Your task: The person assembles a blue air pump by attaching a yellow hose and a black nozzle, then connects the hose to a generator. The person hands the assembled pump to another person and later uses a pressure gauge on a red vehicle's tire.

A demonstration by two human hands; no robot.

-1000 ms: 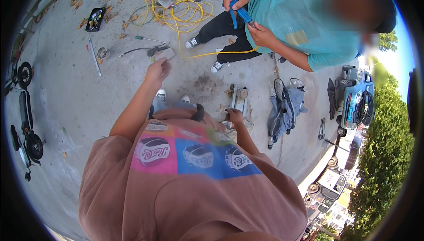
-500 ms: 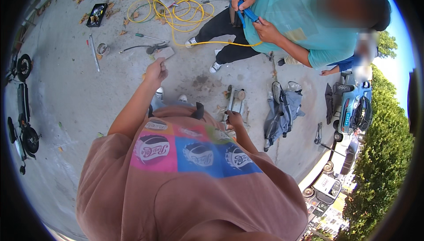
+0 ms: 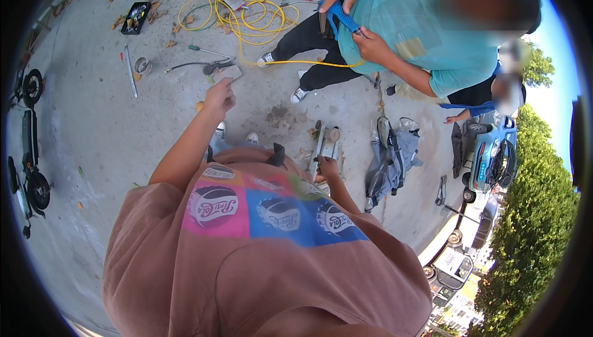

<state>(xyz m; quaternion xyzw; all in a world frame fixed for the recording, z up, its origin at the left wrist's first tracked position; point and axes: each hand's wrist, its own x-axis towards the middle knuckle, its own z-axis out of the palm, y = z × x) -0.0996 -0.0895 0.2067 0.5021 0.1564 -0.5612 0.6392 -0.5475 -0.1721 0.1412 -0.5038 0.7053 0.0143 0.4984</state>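
My left hand (image 3: pixel 218 97) is closed, its fingers curled round the near end of a flat, pale grey rectangular piece (image 3: pixel 230 74). What that piece is made of does not show. Lower right, partly behind my shirt, my right hand (image 3: pixel 327 167) has its fingers bent together near a small dark part. Just beyond it is a low metal device with a round pad and small wheels, like a floor jack (image 3: pixel 329 145). Whether the dark part belongs to that device, I cannot tell.
Facing me, a person in a teal shirt (image 3: pixel 401 34) holds a blue air gun (image 3: pixel 341 17) on a yellow hose (image 3: pixel 296 61). Tools, a can (image 3: pixel 142 65) and a black tray (image 3: pixel 136 18) lie on the concrete. Grey-blue cloth (image 3: pixel 394 158) lies right; scooters (image 3: pixel 31 145) stand left.
The teal-shirted person's upper hand has spread its fingers over the blue air gun, whose thin metal nozzle now shows. Another person behind has come further into view. My hands have barely moved.
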